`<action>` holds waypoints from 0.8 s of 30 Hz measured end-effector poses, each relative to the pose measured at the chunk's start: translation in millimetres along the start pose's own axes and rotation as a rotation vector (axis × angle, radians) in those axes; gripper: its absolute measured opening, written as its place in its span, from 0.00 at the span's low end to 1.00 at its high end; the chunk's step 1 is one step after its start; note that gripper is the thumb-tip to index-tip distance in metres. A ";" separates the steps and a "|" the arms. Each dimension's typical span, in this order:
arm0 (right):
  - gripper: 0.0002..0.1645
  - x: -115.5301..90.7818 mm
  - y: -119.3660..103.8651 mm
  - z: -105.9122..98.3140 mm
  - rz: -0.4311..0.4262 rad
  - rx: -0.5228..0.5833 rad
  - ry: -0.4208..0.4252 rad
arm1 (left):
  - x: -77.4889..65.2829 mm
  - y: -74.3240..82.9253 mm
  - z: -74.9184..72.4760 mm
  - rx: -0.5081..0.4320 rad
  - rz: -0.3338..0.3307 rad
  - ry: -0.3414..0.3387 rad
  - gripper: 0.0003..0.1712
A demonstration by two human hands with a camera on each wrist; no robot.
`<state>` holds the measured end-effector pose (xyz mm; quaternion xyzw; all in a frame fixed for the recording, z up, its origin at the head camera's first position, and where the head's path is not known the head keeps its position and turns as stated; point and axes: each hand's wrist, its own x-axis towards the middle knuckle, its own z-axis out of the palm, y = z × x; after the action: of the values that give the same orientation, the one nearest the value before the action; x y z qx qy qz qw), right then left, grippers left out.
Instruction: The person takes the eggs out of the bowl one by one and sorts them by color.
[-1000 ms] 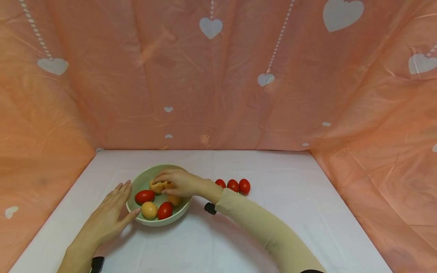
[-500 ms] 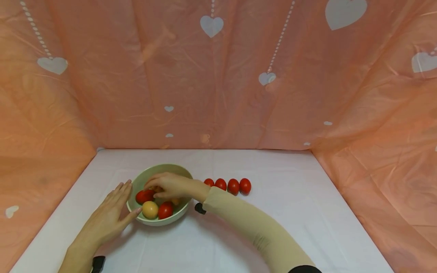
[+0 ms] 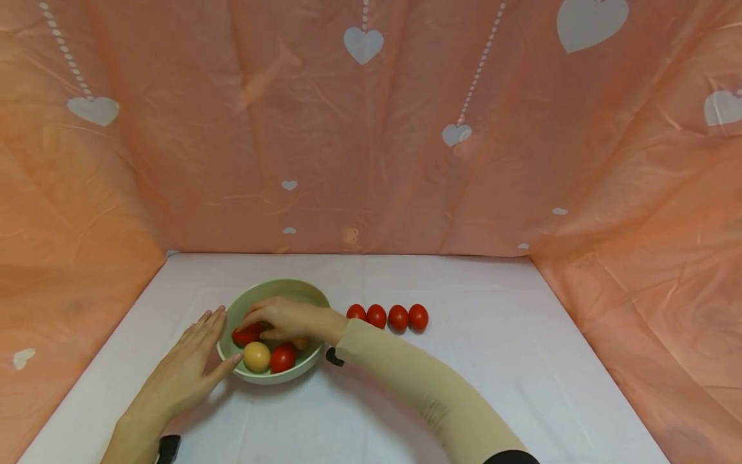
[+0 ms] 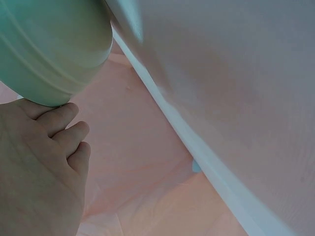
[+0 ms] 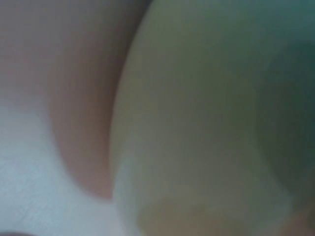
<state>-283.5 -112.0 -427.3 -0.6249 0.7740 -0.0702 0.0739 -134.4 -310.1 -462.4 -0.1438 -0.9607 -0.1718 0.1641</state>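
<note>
Bowl (image 3: 263, 379): one, pale green, on the white table (image 3: 417, 412), left of centre.
Left hand (image 3: 184, 366): fingers extended, laid against the bowl's near-left side, gripping nothing; the left wrist view has fingers touching the outer wall.
Right hand (image 3: 286, 320): inside the bowl, fingers bent down over a red tomato (image 3: 245, 336); whether they grasp it or only touch it cannot be told, and the right wrist view is too blurred to settle it.
Also in the bowl: a yellow fruit (image 3: 257, 357) and a second tomato (image 3: 283, 357), side by side at the near edge; an orange piece (image 3: 301, 343), mostly hidden under the right hand.
Obstructions: the right hand and wrist cover the bowl's middle; the beige sleeve (image 3: 406, 374) cuts across the lower edge of the row.
Row (image 3: 398, 318): four red tomatoes on the table, right of the bowl, near one another.
Fittings: a black piece (image 3: 168, 448) at the left wrist, another at the right.
Surround: orange backdrop (image 3: 371, 154) with white hearts.
</note>
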 end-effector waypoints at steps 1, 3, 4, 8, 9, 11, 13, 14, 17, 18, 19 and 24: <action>0.27 0.4 0.3 0.2 -0.002 0.000 -0.003 | 0.0 -0.1 0.1 0.001 -0.001 -0.001 0.51; 0.28 1.1 0.6 0.4 -0.003 0.009 -0.009 | 0.2 0.1 0.0 0.001 -0.004 -0.003 0.51; 0.28 1.5 0.8 0.5 -0.004 0.013 -0.012 | 0.0 -0.2 0.4 0.002 -0.004 -0.004 0.51; 0.29 3.1 0.8 0.3 -0.002 0.041 -0.023 | 0.0 -0.4 0.7 0.000 -0.007 -0.004 0.51; 0.29 3.5 0.8 0.6 0.001 0.050 -0.025 | -0.1 -0.4 0.7 0.000 -0.006 -0.003 0.51; 0.29 3.9 0.5 0.6 0.010 0.063 -0.030 | 0.2 -0.3 0.6 -0.002 -0.006 -0.002 0.50; 0.29 3.7 -0.1 0.7 0.019 0.078 -0.033 | 0.4 -0.1 0.4 -0.004 -0.007 -0.002 0.50; 0.29 3.6 -0.4 0.9 0.025 0.080 -0.034 | 0.3 -0.3 0.7 -0.006 -0.007 -0.003 0.50; 0.30 3.3 -1.0 1.3 0.033 0.082 -0.036 | -0.1 -0.5 1.0 -0.010 -0.009 -0.005 0.50; 0.30 3.1 -1.1 1.5 0.033 0.082 -0.035 | -0.2 -0.4 1.1 -0.010 -0.009 -0.005 0.50; 0.29 3.0 -1.2 1.8 0.032 0.079 -0.035 | -0.2 -0.4 1.1 -0.010 -0.009 -0.005 0.50; 0.29 1.4 -0.9 2.1 0.021 0.061 -0.023 | 0.3 -0.2 0.8 -0.001 -0.004 0.002 0.50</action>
<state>-282.5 -113.7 -429.2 -0.6149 0.7772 -0.0859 0.1025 -135.0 -309.8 -463.0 -0.1418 -0.9607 -0.1727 0.1645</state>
